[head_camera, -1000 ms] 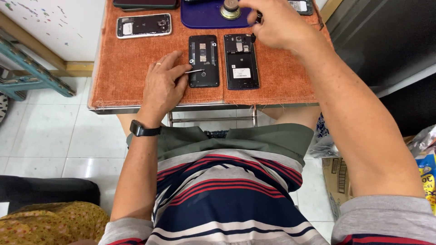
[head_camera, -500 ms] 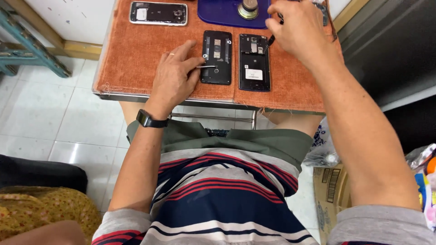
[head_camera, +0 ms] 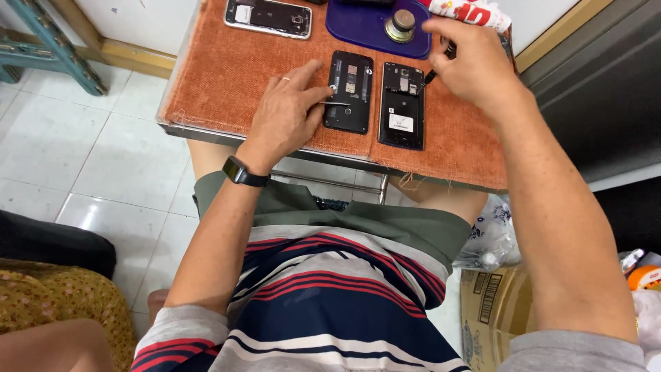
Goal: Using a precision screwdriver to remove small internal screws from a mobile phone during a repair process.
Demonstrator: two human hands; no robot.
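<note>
Two opened black phones lie side by side on an orange cloth (head_camera: 220,83). My left hand (head_camera: 286,114) rests beside the left phone (head_camera: 350,93) and pinches thin metal tweezers (head_camera: 337,103), whose tips lie on the phone's open back. My right hand (head_camera: 471,65) hovers above and to the right of the right phone (head_camera: 402,107). It grips a dark slim tool (head_camera: 430,76) whose tip points down at the phone's top right corner. Most of the tool is hidden in the fist.
A purple tray (head_camera: 365,27) with a round metal part (head_camera: 401,24) sits behind the phones. A third opened phone (head_camera: 268,15) lies at the back left, a red-and-white tube (head_camera: 468,10) at the back right. A cardboard box (head_camera: 489,310) and plastic bag (head_camera: 492,238) stand on the floor.
My right hand has come down from the purple tray to the top of the right phone, tool in its grip. My left hand stays on the left phone with the tweezers.
</note>
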